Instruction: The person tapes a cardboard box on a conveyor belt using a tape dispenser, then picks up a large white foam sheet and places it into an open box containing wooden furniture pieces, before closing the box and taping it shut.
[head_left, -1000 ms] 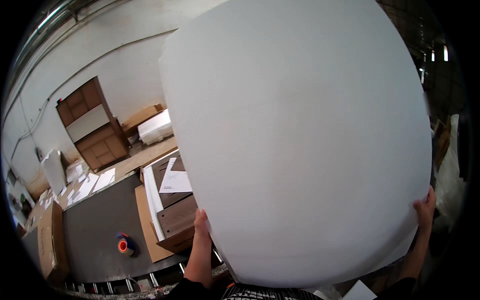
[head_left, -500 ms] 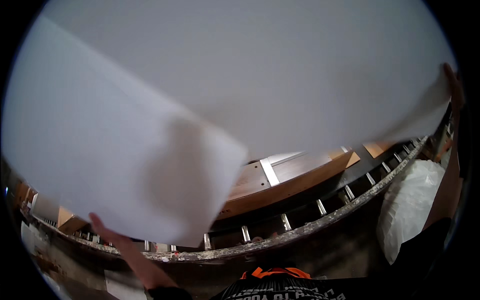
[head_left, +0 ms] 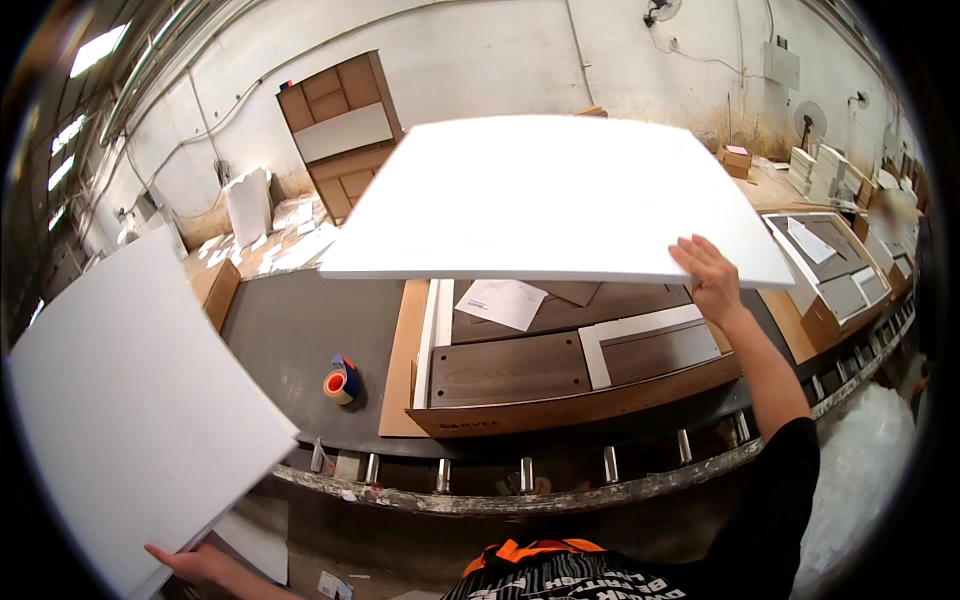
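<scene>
My right hand (head_left: 714, 278) grips the near edge of a large white foam sheet (head_left: 560, 195), its fingers over the top face. The sheet hangs nearly level above an open cardboard carton (head_left: 570, 408). In the carton lie dark brown wood-grain panels (head_left: 510, 373), white strips and a folded sheet of paper (head_left: 502, 302). Low at the left, my left hand (head_left: 198, 563) is closed on the bottom edge of another white foam sheet (head_left: 140, 400), tilted upright off the conveyor's side. More than one layer may be there; I cannot tell.
A tape roll in a blue dispenser (head_left: 341, 381) sits on the dark conveyor (head_left: 290, 330), left of the carton. Metal rollers line the worn near rail (head_left: 580, 500). Another packed carton (head_left: 835, 265) stands to the right, with a clear plastic bag (head_left: 860, 490) below it.
The two sheets, which filled most of the view, have come apart. The left one has moved down and left with my left hand; the other is lowered flatter, uncovering the carton and wall.
</scene>
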The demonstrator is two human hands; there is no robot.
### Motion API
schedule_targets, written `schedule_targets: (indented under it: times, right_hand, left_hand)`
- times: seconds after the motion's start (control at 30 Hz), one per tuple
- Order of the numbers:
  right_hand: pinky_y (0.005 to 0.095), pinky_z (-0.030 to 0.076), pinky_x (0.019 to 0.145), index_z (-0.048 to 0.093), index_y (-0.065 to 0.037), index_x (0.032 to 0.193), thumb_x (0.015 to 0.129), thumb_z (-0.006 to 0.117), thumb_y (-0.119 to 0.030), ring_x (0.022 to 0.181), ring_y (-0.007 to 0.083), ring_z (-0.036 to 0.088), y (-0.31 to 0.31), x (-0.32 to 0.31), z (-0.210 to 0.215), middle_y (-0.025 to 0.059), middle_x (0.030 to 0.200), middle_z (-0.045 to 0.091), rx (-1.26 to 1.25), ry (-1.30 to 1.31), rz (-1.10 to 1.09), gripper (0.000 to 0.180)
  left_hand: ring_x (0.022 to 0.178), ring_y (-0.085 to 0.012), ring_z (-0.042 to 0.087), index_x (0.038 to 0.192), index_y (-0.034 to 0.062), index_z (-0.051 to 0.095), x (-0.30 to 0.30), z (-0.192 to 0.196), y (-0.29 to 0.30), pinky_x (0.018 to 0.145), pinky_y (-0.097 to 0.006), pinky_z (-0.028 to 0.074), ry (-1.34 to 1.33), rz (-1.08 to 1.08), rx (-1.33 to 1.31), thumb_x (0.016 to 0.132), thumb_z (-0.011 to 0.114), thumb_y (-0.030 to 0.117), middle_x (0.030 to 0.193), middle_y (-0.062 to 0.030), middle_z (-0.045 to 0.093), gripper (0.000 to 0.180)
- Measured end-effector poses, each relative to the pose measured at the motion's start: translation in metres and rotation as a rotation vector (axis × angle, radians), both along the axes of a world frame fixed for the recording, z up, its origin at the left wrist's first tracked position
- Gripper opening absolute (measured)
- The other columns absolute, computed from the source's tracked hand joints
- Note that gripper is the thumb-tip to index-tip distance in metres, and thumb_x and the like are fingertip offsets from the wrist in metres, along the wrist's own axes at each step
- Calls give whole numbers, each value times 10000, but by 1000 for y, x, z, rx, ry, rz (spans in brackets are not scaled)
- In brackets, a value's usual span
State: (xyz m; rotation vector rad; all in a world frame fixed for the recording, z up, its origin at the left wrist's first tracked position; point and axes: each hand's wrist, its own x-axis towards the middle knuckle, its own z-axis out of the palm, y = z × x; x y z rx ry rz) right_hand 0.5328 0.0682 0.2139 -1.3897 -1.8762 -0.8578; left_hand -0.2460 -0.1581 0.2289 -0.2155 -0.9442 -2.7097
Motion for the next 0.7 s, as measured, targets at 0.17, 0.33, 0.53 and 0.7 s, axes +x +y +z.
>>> schedule_targets:
  times: [0.17, 0.33, 0.53, 0.7]
  right_hand:
    - [407, 523, 888, 669, -128, 1120, 697, 556, 90, 1072, 352, 606, -2, 39, -67, 88, 1148, 661, -88, -1, 50, 489]
    - [402, 477, 968, 673, -136, 1144, 626, 569, 81, 1121, 325, 573, -15, 78, -140, 84, 1173, 657, -294, -98, 149, 571]
    - [392, 466, 996, 649, -170, 1193, 677, 608, 45, 1168, 320, 547, -11, 75, -170, 82, 1245, 626, -512, -101, 173, 560]
    - [368, 494, 948, 561, -284, 1263, 803, 605, -148, 1156, 267, 540, 11, 97, -184, -13, 1298, 548, -1187, -368, -53, 482]
  left_hand:
    - [1132, -352, 545, 1228, -72, 531, -24, -12, -54, 989, -464, 429, 35, 189, 99, 840, 685, 313, 1283, -215, 533, 568]
    - [1026, -355, 600, 1221, -30, 532, -31, -28, -82, 841, -462, 530, 87, 153, 189, 814, 700, 332, 1199, -206, 583, 570]
    - [1304, -347, 378, 1375, 0, 429, -16, -10, -71, 1126, -453, 253, 55, 94, 71, 849, 686, 320, 1421, -187, 409, 667]
    - [1253, -351, 448, 1345, -27, 459, -25, -28, -14, 1071, -459, 334, 17, -79, 81, 841, 700, 340, 1358, -209, 483, 669]
